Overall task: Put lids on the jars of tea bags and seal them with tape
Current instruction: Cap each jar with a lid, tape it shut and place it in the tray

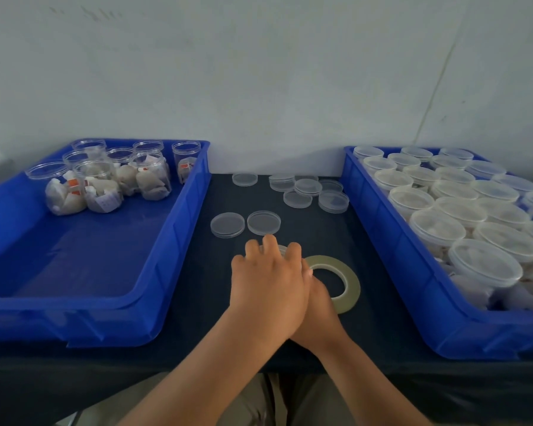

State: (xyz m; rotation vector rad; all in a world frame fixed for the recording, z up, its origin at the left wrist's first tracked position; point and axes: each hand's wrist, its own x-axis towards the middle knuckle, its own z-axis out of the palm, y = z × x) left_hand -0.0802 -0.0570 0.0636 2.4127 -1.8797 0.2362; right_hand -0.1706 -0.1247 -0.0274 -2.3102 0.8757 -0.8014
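— At the front edge of the tabletop (197, 287) the left hand (268, 275) covers a jar (282, 249), fingers bent down over its rim. The right hand (320, 305) lies under it; I cannot tell its grip.
— The risk?
— I think the lid may sit crooked. The tape roll (342, 284) lies just beside, easy to push. Farther, loose lids (260, 222) may scatter; open jars (148, 176) wait in the left bin (179, 241).

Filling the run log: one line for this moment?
left hand over clear item, grip unclear; right hand beneath, mostly hidden; tape roll beside hands; loose lids behind
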